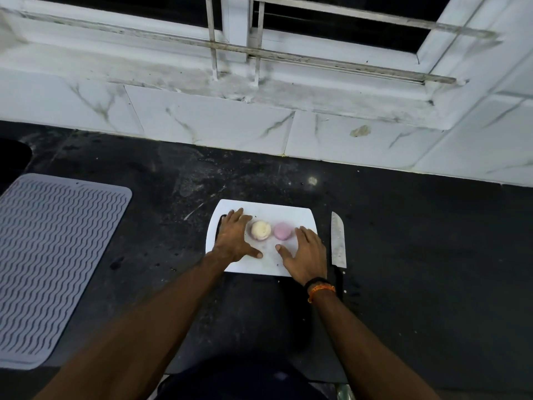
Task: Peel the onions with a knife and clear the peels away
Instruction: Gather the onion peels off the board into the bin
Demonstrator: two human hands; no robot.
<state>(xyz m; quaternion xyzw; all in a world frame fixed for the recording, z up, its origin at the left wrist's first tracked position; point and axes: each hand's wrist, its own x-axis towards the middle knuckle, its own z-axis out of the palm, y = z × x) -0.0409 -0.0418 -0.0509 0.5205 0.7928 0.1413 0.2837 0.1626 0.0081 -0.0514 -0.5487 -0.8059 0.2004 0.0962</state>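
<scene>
Two onions sit side by side on the white cutting board [288, 264], a pale one [260, 230] and a pinkish one [282, 231], both looking bare of dry skin, and I can see no loose peels on the board or the dark counter [403, 226], so I'd judge the job is about finished. If anything is left, it is a tidy-up: sweep with flat palms toward one edge, and keep well off the knife [338, 241], which lies just beside the board's right edge, tip pointing away. The left hand [233, 241] rests flat on the board's left part, fingers straight and holding nothing, close beside the pale onion. The right hand [307, 255] lies flat too, fingers spread, empty, near the pinkish onion
</scene>
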